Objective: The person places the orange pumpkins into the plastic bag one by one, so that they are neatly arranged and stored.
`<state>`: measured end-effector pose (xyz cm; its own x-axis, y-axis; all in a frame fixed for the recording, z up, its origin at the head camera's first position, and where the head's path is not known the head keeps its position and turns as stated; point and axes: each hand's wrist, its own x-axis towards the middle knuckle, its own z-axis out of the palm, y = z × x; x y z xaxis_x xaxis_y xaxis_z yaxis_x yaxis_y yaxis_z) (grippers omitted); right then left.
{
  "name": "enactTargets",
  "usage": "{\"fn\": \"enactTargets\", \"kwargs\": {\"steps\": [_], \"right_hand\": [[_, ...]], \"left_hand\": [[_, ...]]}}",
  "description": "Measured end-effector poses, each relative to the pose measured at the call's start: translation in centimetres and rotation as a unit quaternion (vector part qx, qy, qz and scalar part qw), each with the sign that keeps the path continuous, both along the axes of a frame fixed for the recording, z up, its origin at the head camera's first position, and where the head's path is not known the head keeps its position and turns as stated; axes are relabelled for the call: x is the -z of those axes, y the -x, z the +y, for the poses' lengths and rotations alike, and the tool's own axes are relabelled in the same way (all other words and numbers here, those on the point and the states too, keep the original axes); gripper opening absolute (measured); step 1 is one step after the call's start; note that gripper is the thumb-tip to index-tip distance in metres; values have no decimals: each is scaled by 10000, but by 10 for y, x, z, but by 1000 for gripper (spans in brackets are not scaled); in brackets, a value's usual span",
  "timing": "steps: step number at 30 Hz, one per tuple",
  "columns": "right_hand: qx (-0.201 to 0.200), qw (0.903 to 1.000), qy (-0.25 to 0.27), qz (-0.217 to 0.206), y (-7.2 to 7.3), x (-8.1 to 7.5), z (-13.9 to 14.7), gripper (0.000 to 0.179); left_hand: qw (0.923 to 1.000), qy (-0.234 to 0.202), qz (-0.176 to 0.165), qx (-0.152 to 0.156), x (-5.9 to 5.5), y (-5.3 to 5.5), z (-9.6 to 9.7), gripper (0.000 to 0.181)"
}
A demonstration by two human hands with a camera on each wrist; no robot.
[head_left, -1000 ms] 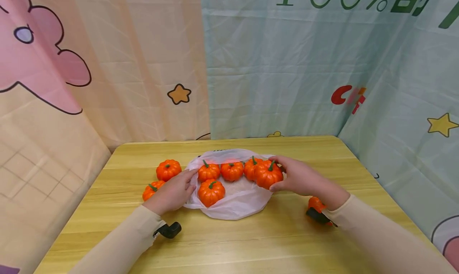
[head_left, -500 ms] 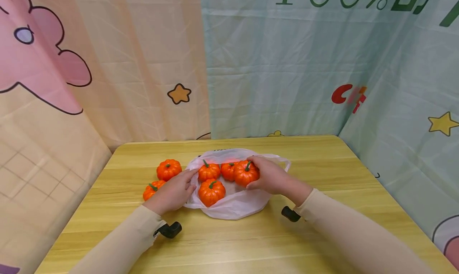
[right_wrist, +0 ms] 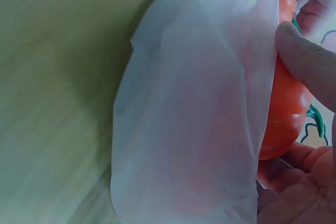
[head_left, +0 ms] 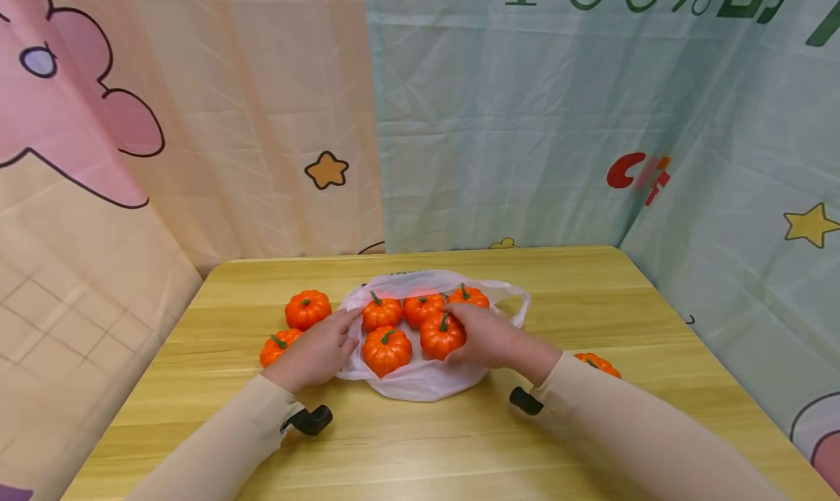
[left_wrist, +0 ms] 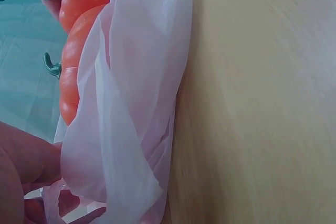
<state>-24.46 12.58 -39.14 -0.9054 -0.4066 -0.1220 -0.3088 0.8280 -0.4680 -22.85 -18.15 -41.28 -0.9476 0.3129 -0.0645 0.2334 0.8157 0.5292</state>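
Note:
In the head view a thin white plastic bag lies spread on the table, with several small orange pumpkins on or inside it. My right hand grips one pumpkin at the bag's front right, thumb on the near side and fingers behind. The right wrist view shows that pumpkin between thumb and fingers, partly behind the bag's wall. At the bag's left edge is my left hand. In the left wrist view its fingers hold the bag's edge.
Two pumpkins, one farther back and one nearer, sit left of the bag, the nearer partly behind the left hand. Another pumpkin shows behind the right sleeve. Printed curtains stand behind the wooden table.
My right hand set one pumpkin down at the bag's back right and moved left and then nearer with the pumpkin it holds, now lower at the bag's front. The left hand stayed put.

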Motion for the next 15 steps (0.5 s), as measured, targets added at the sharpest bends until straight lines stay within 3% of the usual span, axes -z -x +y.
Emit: {"fn": "enactTargets", "kwargs": {"steps": [15], "right_hand": [[-168,9997,73,-156,-3,10,-8,84]], "left_hand": [[10000,35,24,20,-1,-1,-1,60]]}}
